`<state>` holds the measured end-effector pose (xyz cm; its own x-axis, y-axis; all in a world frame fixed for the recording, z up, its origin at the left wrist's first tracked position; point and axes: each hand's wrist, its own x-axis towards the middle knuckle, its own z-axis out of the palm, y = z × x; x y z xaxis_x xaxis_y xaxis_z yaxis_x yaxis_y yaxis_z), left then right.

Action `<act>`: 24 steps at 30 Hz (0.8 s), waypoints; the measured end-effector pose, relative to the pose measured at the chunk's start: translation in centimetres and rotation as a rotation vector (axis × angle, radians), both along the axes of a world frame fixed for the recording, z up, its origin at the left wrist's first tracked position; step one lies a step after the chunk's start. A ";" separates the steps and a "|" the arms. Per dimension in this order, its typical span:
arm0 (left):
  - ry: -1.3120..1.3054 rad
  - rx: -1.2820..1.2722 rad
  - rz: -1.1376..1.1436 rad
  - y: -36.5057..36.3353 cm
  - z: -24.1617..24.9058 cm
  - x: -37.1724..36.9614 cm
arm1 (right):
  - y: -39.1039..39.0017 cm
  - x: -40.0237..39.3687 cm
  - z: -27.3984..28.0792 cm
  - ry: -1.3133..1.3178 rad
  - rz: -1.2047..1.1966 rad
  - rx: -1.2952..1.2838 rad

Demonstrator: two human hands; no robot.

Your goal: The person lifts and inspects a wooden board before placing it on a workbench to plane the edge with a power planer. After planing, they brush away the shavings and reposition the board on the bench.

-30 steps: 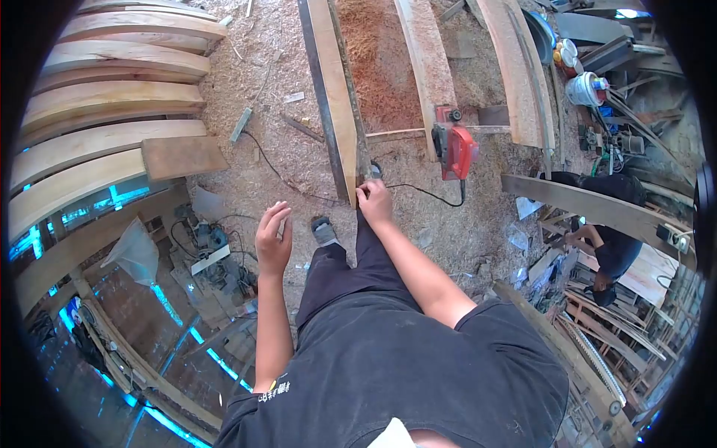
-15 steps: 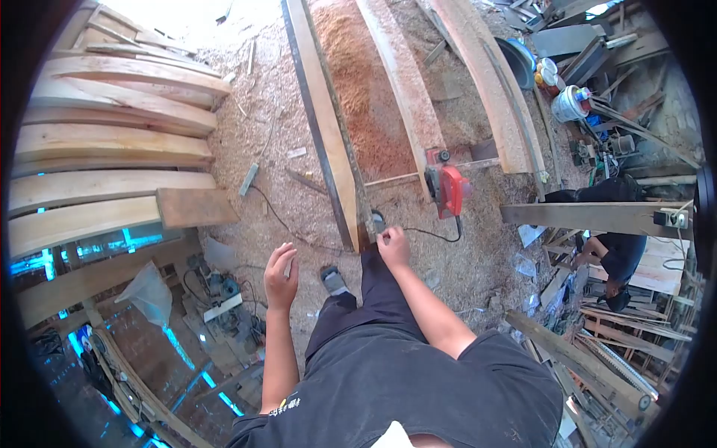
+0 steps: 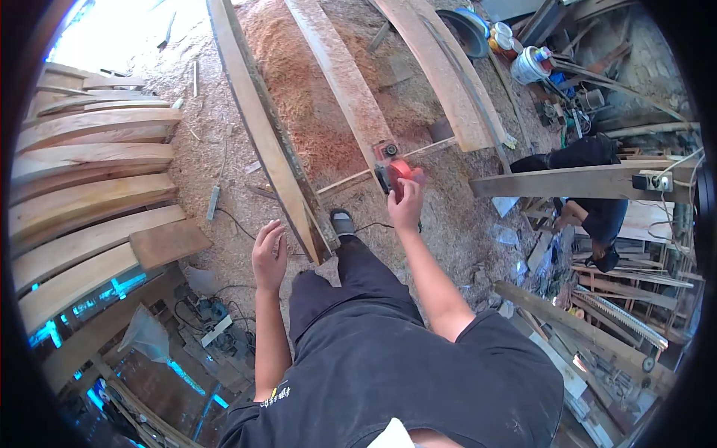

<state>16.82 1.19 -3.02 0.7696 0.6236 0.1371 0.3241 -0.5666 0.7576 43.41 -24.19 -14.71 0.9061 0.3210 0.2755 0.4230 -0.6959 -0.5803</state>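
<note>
While the right hand (image 3: 407,205) reaches forward, its fingers (image 3: 413,183) curl over the back of the red planer (image 3: 396,173); contact is clear, but whether the grip is fully closed around the handle can't be told from this angle. Planer sits on the near end of the middle plank (image 3: 340,82), just above a thin cross strip (image 3: 351,179) that runs between the planks. Its black cord (image 3: 370,224) trails down across the sawdust toward the person's foot.

Left hand (image 3: 269,254) is empty, fingers (image 3: 275,231) loosely spread and slightly bent, hovering just beside the near end of the long plank (image 3: 261,127) on the left, not touching it. A grey shoe (image 3: 343,222) stands right next to that plank end.

Floor (image 3: 224,172) is covered in sawdust, with a reddish heap between the left and middle planks. A third curved plank (image 3: 441,75) lies further right. Stack of curved boards (image 3: 89,194) at far left, well apart from the hands. Paint cans and a white bucket (image 3: 529,66) sit at top right. Another person (image 3: 597,216) in dark clothes crouches at the right behind a horizontal beam (image 3: 575,181) that carries a power strip (image 3: 652,181).
</note>
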 end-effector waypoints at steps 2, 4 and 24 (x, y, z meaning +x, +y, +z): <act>0.013 -0.006 0.001 -0.2 -0.2 0.9 | -0.4 2.0 -0.5 -0.008 -0.012 -0.018; 0.028 -0.013 0.016 -0.4 -0.8 1.0 | -0.6 3.4 -1.4 -0.007 -0.001 -0.051; 0.442 -0.373 -0.153 -6.3 -19.2 -7.1 | 6.3 -13.4 -10.3 0.858 0.791 -0.125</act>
<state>9.71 -5.13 -22.18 0.7889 0.4452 -0.4235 0.5893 -0.3530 0.7267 30.03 -17.86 -25.05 0.3154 0.8598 -0.4017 0.2665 -0.4865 -0.8320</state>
